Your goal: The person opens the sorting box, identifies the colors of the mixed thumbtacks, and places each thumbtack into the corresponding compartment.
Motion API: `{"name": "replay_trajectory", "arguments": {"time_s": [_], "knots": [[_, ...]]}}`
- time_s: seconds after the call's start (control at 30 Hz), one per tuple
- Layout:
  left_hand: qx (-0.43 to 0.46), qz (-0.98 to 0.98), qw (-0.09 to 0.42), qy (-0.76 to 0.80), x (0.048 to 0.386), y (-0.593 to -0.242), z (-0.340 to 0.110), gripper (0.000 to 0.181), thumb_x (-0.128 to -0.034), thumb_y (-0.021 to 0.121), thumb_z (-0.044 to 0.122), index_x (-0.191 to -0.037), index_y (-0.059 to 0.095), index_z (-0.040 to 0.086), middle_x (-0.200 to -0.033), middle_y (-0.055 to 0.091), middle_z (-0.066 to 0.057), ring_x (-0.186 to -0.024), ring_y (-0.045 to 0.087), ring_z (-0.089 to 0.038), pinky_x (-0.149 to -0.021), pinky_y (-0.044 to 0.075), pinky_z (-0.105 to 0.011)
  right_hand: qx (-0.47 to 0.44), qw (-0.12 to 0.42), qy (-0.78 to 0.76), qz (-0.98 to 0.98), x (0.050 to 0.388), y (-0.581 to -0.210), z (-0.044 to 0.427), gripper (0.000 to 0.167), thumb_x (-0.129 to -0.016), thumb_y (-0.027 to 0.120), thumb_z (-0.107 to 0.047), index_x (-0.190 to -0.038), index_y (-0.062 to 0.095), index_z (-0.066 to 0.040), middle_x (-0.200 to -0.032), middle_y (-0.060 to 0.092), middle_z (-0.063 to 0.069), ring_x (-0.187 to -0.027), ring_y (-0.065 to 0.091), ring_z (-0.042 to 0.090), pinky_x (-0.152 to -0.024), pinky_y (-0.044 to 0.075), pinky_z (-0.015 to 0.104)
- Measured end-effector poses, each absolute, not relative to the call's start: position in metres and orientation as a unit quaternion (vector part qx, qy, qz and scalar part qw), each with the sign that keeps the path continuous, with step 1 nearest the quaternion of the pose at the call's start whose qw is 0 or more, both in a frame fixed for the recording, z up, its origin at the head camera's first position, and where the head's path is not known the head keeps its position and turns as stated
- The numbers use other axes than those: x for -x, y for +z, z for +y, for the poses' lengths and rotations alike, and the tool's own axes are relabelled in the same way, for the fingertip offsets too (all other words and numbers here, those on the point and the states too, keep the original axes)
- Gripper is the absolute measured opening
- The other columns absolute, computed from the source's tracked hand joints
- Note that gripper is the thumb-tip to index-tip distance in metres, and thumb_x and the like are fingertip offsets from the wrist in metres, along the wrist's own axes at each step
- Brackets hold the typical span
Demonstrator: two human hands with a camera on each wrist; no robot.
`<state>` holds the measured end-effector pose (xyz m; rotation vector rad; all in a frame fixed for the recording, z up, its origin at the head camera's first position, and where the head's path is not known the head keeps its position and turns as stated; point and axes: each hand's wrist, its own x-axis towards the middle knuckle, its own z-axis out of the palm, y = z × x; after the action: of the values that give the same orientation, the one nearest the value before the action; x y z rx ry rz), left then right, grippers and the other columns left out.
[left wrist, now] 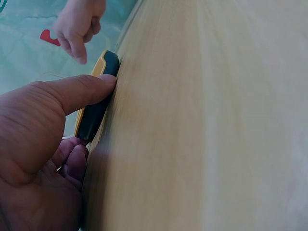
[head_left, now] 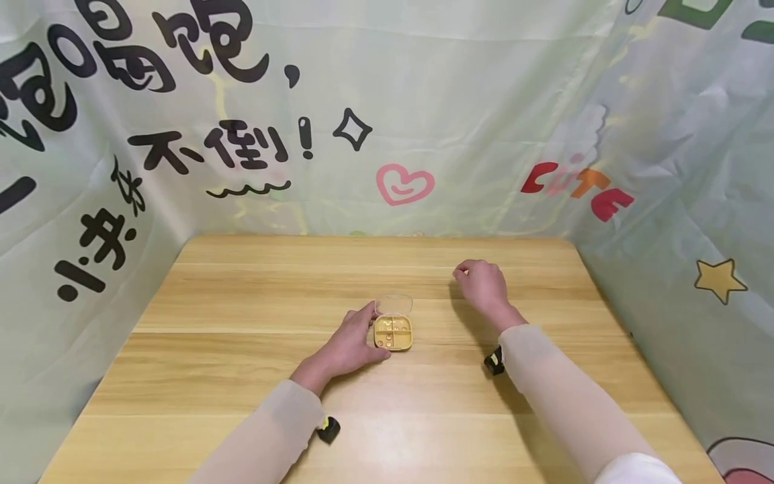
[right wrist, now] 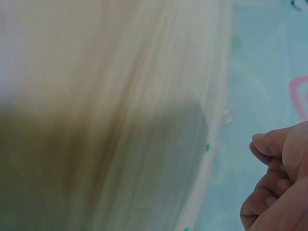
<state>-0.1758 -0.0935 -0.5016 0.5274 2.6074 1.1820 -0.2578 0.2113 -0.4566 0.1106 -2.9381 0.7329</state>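
A little yellow box (head_left: 402, 339) is sitting near the middle of the wooden table (head_left: 242, 302). It is showing rounded corners, four small parts inside and a dark outer side. Its clear lid (head_left: 396, 306) is standing open at the far edge. Tiny bits (head_left: 389, 337) are lying inside, too small to name. The left hand (head_left: 345, 346) is gripping the box, thumb on one side and fingers on another. The right hand (head_left: 484, 286) is hanging well apart, its fingers curling in and thumb meeting pointer; I cannot tell if they are pinching something tiny. A pale cloth (head_left: 484, 101) is hanging behind.
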Motion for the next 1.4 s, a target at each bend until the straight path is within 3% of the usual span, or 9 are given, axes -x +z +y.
{"name": "replay_trajectory", "arguments": {"time_s": [0.03,0.1,0.2,0.3,0.57,1.0,1.23,1.33,1.4], "knots": [[-0.180,0.890,0.114,0.403,0.176,-0.502,-0.094,0.110,-0.0835,0.091,0.030,-0.167,0.023,0.005,-0.153,0.054,-0.011,-0.140,0.046,-0.030,-0.120,0.040,-0.049,-0.032,0.054,0.239,-0.969,0.262,-0.458,0.214,0.025,-0.107,0.060,-0.022,-0.115,0.079,-0.006,-0.080,0.076,0.008,-0.052,0.048,0.018,-0.099,0.049,0.064],[-0.180,0.891,0.114,0.401,0.175,-0.502,-0.094,0.111,-0.0834,0.091,0.030,-0.167,0.023,0.005,-0.152,0.054,-0.011,-0.140,0.045,-0.030,-0.120,0.040,-0.049,-0.028,0.050,0.237,-0.970,0.269,-0.460,0.217,0.026,-0.108,0.060,-0.022,-0.115,0.079,-0.007,-0.091,0.079,0.010,-0.056,0.054,0.021,-0.096,0.051,0.060],[-0.180,0.892,0.115,0.400,0.175,-0.502,-0.093,0.110,-0.0836,0.091,0.030,-0.167,0.023,0.005,-0.152,0.054,-0.010,-0.139,0.046,-0.029,-0.120,0.041,-0.048,-0.025,0.036,0.229,-0.972,0.277,-0.463,0.218,0.027,-0.108,0.058,-0.023,-0.116,0.079,-0.007,-0.099,0.080,0.011,-0.067,0.061,0.023,-0.082,0.055,0.051],[-0.178,0.890,0.119,0.404,0.175,-0.501,-0.093,0.110,-0.0840,0.090,0.030,-0.167,0.023,0.006,-0.153,0.054,-0.010,-0.139,0.046,-0.029,-0.119,0.041,-0.047,-0.021,0.026,0.221,-0.975,0.283,-0.466,0.218,0.027,-0.108,0.058,-0.023,-0.114,0.079,-0.007,-0.100,0.079,0.011,-0.076,0.066,0.025,-0.075,0.055,0.046],[-0.176,0.887,0.122,0.409,0.174,-0.498,-0.092,0.110,-0.0844,0.090,0.029,-0.167,0.023,0.005,-0.153,0.053,-0.011,-0.140,0.046,-0.030,-0.120,0.041,-0.048,-0.015,0.005,0.198,-0.980,0.291,-0.473,0.218,0.027,-0.108,0.056,-0.021,-0.107,0.080,-0.008,-0.102,0.079,0.012,-0.088,0.071,0.032,-0.079,0.057,0.050],[-0.176,0.888,0.124,0.406,0.174,-0.498,-0.093,0.109,-0.0852,0.089,0.031,-0.167,0.023,0.006,-0.154,0.052,-0.010,-0.141,0.045,-0.030,-0.120,0.041,-0.048,-0.028,0.011,0.153,-0.988,0.294,-0.475,0.216,0.029,-0.106,0.052,-0.015,-0.101,0.080,-0.008,-0.098,0.079,0.011,-0.083,0.071,0.030,-0.074,0.058,0.048],[-0.174,0.889,0.126,0.404,0.174,-0.498,-0.092,0.109,-0.0851,0.090,0.031,-0.168,0.022,0.007,-0.154,0.052,-0.010,-0.142,0.045,-0.030,-0.120,0.040,-0.048,-0.024,0.011,0.174,-0.984,0.290,-0.474,0.216,0.032,-0.107,0.051,-0.016,-0.092,0.077,-0.008,-0.081,0.072,0.009,-0.068,0.059,0.024,-0.064,0.049,0.039],[-0.173,0.891,0.124,0.401,0.175,-0.499,-0.092,0.109,-0.0848,0.090,0.031,-0.168,0.023,0.007,-0.154,0.053,-0.011,-0.142,0.045,-0.030,-0.120,0.040,-0.048,-0.010,0.014,0.227,-0.974,0.286,-0.474,0.214,0.033,-0.107,0.051,-0.019,-0.093,0.079,-0.007,-0.075,0.069,0.007,-0.062,0.054,0.021,-0.066,0.048,0.042],[-0.173,0.892,0.122,0.400,0.175,-0.499,-0.092,0.109,-0.0848,0.090,0.031,-0.167,0.023,0.007,-0.154,0.053,-0.011,-0.141,0.045,-0.030,-0.120,0.041,-0.048,0.004,0.020,0.276,-0.961,0.281,-0.473,0.212,0.032,-0.106,0.054,-0.020,-0.091,0.079,-0.007,-0.069,0.066,0.004,-0.058,0.052,0.019,-0.087,0.055,0.051]]}}
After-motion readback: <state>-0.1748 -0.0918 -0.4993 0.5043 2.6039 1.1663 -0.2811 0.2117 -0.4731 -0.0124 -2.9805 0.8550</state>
